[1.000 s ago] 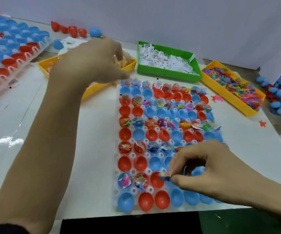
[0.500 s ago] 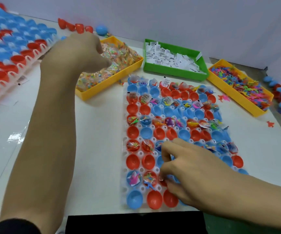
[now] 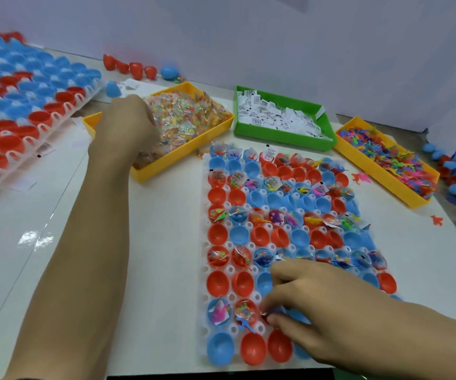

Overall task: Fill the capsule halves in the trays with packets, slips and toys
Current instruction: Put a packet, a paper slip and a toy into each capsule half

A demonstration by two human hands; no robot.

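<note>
Reaching both ways at once, I am mid-fill. My left hand [image 3: 128, 124] is buried in the far-left yellow bin [image 3: 188, 157] of clear packets [image 3: 185, 116], fingers curled down among them; whether they have closed on a packet I cannot tell. My right hand [image 3: 312, 305] hovers low over the near rows of the white tray [image 3: 203, 242], fingertips pinching something small at a capsule half in the second-nearest row; what it is stays hidden under my fingers.

Alternate rows of red and blue halves already hold packets, slips and toys; the rows between, and the nearest row, sit empty. A green bin [image 3: 284, 133] of paper slips lies beyond the tray, and another yellow bin [image 3: 386, 171] of small coloured toys lies far right.

My judgement: I am seating a piece near me while fetching the next packet. Next, the left hand needs to lift one packet cleanly and carry it to an unfilled half.

Compared with half a second ago, my left hand has dropped from above the bin into the packets, and my right has slid slightly nearer.
</note>
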